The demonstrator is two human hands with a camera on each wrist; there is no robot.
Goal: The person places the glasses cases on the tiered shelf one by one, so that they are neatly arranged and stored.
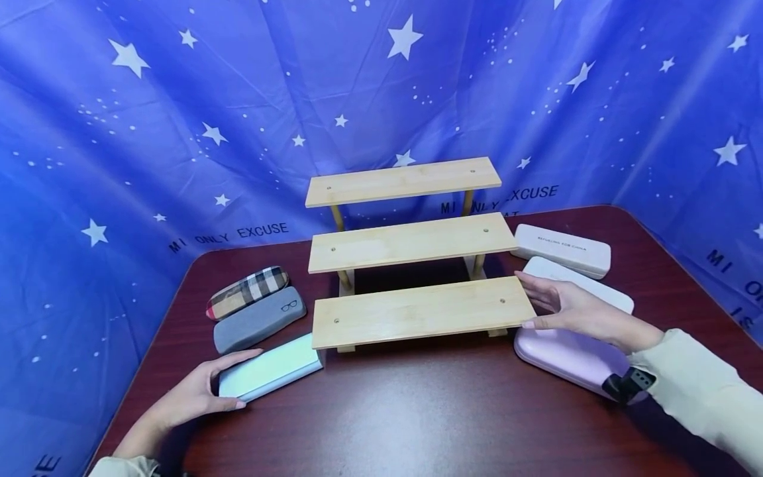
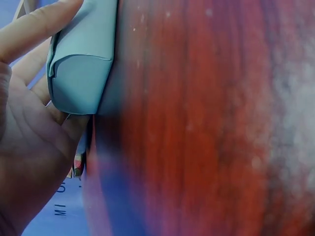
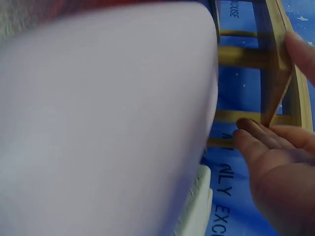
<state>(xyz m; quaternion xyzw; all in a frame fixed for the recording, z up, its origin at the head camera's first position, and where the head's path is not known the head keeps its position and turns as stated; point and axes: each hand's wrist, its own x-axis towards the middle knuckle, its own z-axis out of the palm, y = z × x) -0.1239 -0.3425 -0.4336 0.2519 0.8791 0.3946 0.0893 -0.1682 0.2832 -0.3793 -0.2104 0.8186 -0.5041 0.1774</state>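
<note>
My left hand grips the near left end of a light blue glasses case, thumb along the front side and fingers behind. In the left wrist view, the case's flap end shows between thumb and fingers. A wooden three-tier display stand stands mid-table. My right hand holds the right end of its lowest shelf, thumb at the front corner and fingers at the back one. Below that wrist lies a lilac glasses case, which fills much of the right wrist view as a pale blur.
On the left lie a plaid glasses case and a grey glasses case. A white lettered case and another white case are on the right. Starry blue cloth hangs behind the dark red table.
</note>
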